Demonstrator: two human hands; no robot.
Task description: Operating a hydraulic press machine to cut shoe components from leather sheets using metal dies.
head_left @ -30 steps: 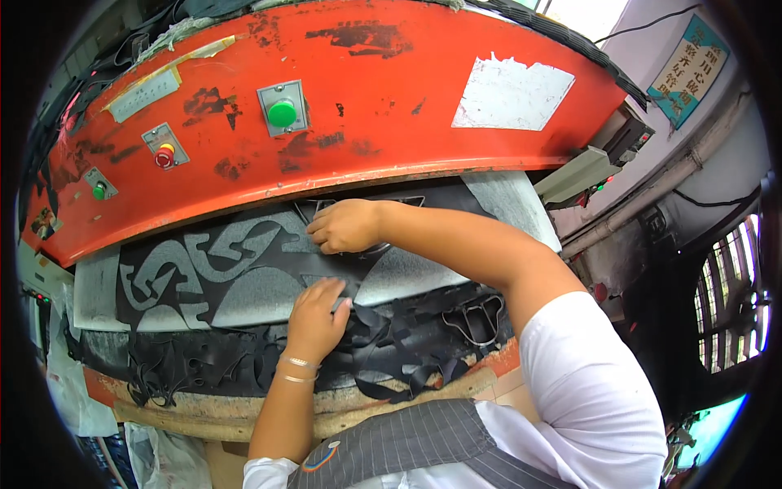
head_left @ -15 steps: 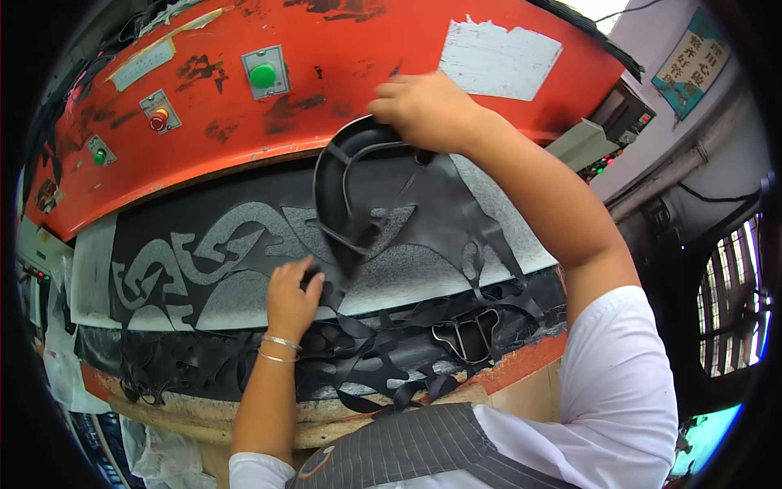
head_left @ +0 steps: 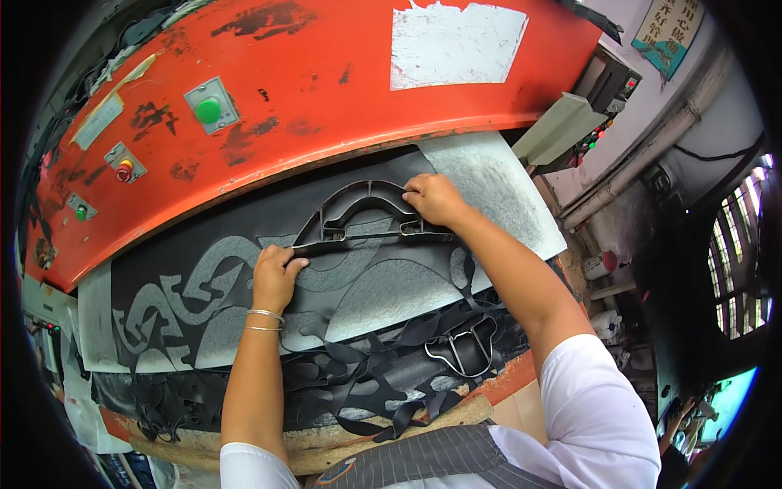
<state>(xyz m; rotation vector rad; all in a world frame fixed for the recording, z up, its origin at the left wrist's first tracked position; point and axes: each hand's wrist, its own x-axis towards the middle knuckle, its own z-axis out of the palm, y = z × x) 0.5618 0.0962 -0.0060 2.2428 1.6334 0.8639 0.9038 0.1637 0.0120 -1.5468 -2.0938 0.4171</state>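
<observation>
A curved metal cutting die (head_left: pixel 371 239), with a thin raised wall and an inner arch, lies flat on a dark sheet of leather-like material (head_left: pixel 171 243). My right hand (head_left: pixel 438 200) grips its right end, fingers curled over the wall. At its pointed left tip, my left hand (head_left: pixel 274 275) pinches the metal between thumb and fingers. To the left of the die, curved cut-outs in the sheet show the pale grey cutting board (head_left: pixel 407 292) beneath.
A red press (head_left: pixel 326 90) with green and red buttons spans the back. Dark scrap strips (head_left: pixel 358 367) hang along the front edge, and a second, smaller die (head_left: pixel 463 349) lies among them. A grey control box (head_left: pixel 562 130) stands at the right.
The die has come down from a raised, tilted position in my right hand to lie flat on the sheet. My left hand, earlier apart from it, now holds its left tip. The view has shifted.
</observation>
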